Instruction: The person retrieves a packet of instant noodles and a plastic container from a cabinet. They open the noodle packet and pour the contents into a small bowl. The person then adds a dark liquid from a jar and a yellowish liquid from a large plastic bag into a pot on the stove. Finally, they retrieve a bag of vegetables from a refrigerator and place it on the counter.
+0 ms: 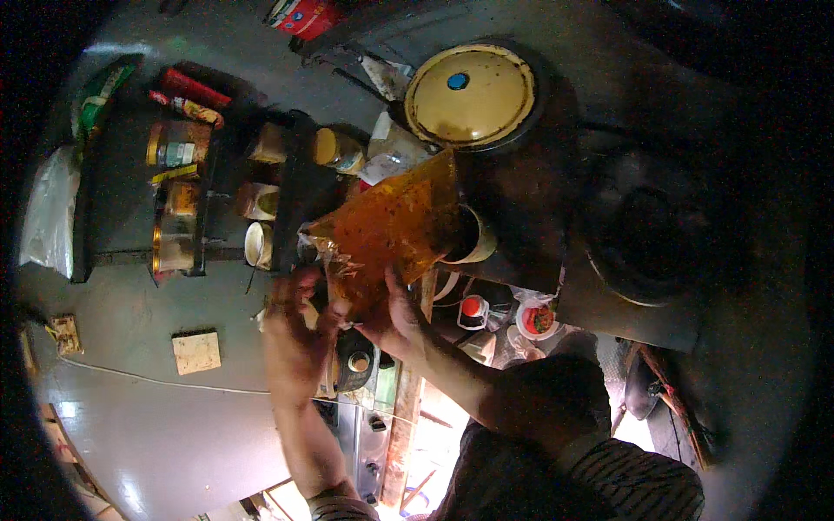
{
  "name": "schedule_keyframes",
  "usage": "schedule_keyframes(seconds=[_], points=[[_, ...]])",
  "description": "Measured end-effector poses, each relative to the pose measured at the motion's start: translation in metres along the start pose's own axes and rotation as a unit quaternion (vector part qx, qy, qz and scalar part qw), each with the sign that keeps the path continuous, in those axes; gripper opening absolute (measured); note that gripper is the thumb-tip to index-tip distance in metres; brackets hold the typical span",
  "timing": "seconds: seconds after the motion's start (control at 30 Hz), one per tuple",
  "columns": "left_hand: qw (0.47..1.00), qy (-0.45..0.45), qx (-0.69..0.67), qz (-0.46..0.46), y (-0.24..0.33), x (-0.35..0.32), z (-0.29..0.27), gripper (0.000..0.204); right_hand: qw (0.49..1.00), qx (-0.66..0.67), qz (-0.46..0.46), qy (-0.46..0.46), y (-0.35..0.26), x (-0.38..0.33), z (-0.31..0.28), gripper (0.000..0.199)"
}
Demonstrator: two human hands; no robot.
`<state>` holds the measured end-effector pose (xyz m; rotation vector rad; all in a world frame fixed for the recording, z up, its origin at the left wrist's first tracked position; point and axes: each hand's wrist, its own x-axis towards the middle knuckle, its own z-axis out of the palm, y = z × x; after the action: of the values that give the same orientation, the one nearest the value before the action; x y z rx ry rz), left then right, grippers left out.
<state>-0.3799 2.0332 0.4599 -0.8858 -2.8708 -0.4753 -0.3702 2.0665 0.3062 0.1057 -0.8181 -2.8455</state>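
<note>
Dark surface carries pot with yellow lid. Translucent orange bag, see-through, contents reddish, raised in front of person; far edge overlaps pale cup in view, contact unclear. Right hand grasping bag's lower edge, thumb on face. Left hand at crumpled near corner, blurred; cannot tell if pinching. Step likely: working that corner. Next move calls for firm right-hand support, bag kept level.
</note>
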Motion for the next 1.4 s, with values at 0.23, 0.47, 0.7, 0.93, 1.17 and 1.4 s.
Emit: schedule_keyframes(seconds=[0.23, 0.47, 0.7, 0.93, 1.17, 1.4], points=[[0.994, 0.046, 0.016, -0.101, -0.011, -0.025, 0.023, 0.023, 0.999, -0.034, 0.004, -0.005, -0.004, -0.005, 0.008, 0.063], [0.988, 0.132, 0.013, -0.084, -0.004, -0.030, 0.030, 0.023, 0.999, -0.040, -0.001, -0.008, 0.000, -0.006, 0.010, 0.060], [0.980, 0.192, -0.044, 0.016, -0.011, -0.038, 0.038, 0.045, 0.984, 0.013, 0.090, -0.151, -0.011, 0.001, -0.012, 0.060], [0.992, 0.109, -0.048, -0.043, -0.011, -0.050, 0.025, 0.054, 0.999, -0.031, -0.013, 0.035, 0.006, -0.008, 0.012, 0.058], [0.991, 0.120, 0.041, 0.042, -0.005, -0.052, 0.029, 0.038, 0.997, -0.051, -0.005, 0.051, 0.000, -0.002, -0.007, 0.059], [0.991, 0.114, 0.053, -0.047, -0.016, -0.046, 0.032, 0.015, 0.998, -0.045, -0.009, 0.030, 0.000, -0.004, 0.003, 0.054]])
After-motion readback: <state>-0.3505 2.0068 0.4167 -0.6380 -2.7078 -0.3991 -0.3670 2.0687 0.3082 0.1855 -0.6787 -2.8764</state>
